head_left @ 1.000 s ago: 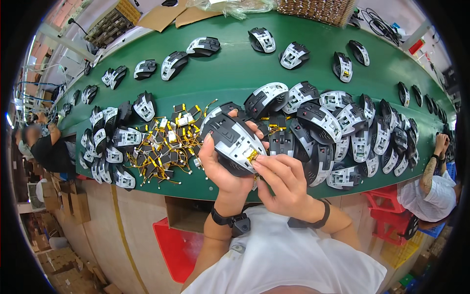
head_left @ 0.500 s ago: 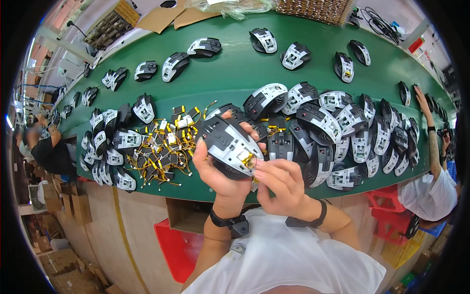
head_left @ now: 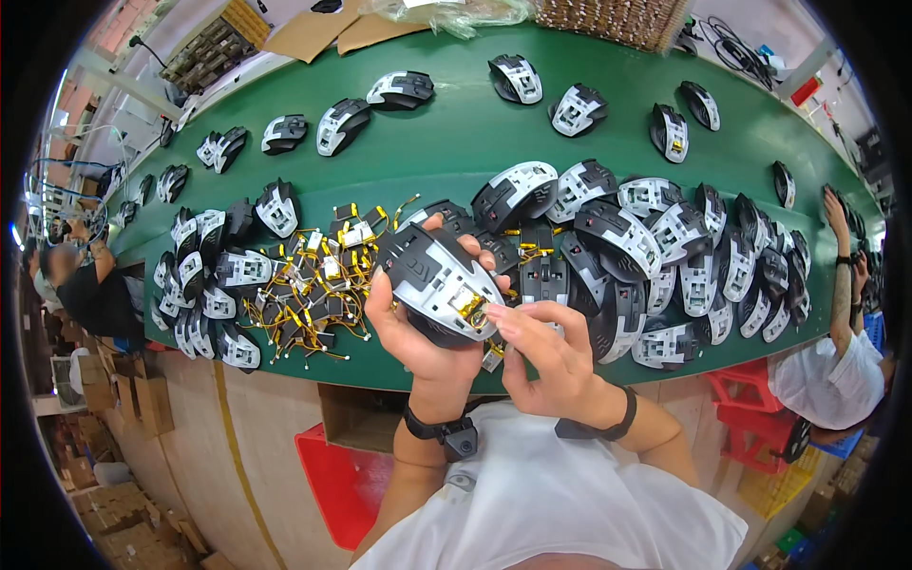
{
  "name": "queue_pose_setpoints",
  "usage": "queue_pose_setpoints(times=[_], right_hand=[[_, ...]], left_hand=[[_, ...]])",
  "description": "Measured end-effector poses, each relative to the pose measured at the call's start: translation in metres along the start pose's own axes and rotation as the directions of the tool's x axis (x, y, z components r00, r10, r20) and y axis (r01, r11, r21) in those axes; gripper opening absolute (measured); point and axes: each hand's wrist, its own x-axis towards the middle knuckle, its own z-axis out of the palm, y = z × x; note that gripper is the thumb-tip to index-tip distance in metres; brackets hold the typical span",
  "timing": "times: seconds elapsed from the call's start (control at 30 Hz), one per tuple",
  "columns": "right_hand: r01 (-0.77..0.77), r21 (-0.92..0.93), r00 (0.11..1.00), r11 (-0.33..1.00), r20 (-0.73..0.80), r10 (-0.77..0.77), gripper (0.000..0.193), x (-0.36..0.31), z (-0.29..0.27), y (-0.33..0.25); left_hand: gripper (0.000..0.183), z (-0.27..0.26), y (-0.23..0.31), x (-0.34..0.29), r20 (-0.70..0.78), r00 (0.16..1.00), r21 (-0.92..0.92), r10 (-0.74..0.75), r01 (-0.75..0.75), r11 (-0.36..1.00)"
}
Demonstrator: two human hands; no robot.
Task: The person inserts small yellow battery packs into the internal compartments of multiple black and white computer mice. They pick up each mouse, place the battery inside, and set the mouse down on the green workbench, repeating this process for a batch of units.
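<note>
My left hand (head_left: 427, 359) is wrapped round a black and white computer mouse (head_left: 429, 271), held tilted above the bench edge with its open cavity facing up. Inside the cavity, near the lower right end, sits a small battery with yellow tape and thin wires (head_left: 471, 308). The fingers of my right hand (head_left: 553, 359) are bent, their tips pressed to the wires at the cavity's edge. Just left of the held mouse lies a tangled pile of small dark batteries (head_left: 318, 290) with yellow wires and white plugs.
Many similar mice (head_left: 617, 233) are heaped on the right; another group (head_left: 195, 256) lies at the left. A spaced row of mice (head_left: 342, 127) runs along the green bench (head_left: 456, 123). A co-worker's arm (head_left: 841, 275) reaches in at the right. Below stands a red bin (head_left: 328, 484).
The held mouse and both hands have shifted slightly left. My right fingertips have moved a little over the wires. The co-worker's hand at the far right has moved further right.
</note>
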Motion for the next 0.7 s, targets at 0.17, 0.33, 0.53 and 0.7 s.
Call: queue_pose_setpoints(times=[0.17,0.33,0.53,0.7], right_hand=[[0.003,-0.070,0.998,0.998,-0.060,-0.007,0.044,0.002,0.004,-0.004],[-0.044,-0.113,0.999,0.993,-0.035,0.040,0.037,0.009,0.004,0.003],[0.000,-0.028,1.000,1.000,0.025,0.000,0.042,0.015,-0.010,0.002],[0.042,-0.038,0.999,0.998,0.012,-0.041,0.050,0.009,-0.004,0.002]], left_hand=[[0.068,0.006,-0.005,-0.008,-0.006,1.000,0.047,0.022,-0.022,0.999],[0.066,-0.003,-0.014,-0.009,-0.006,0.999,0.106,0.035,-0.035,0.994],[0.066,-0.001,-0.004,-0.008,0.021,1.000,0.021,-0.005,0.004,1.000],[0.067,0.000,0.001,-0.008,0.026,0.998,-0.039,-0.059,0.060,0.997]])
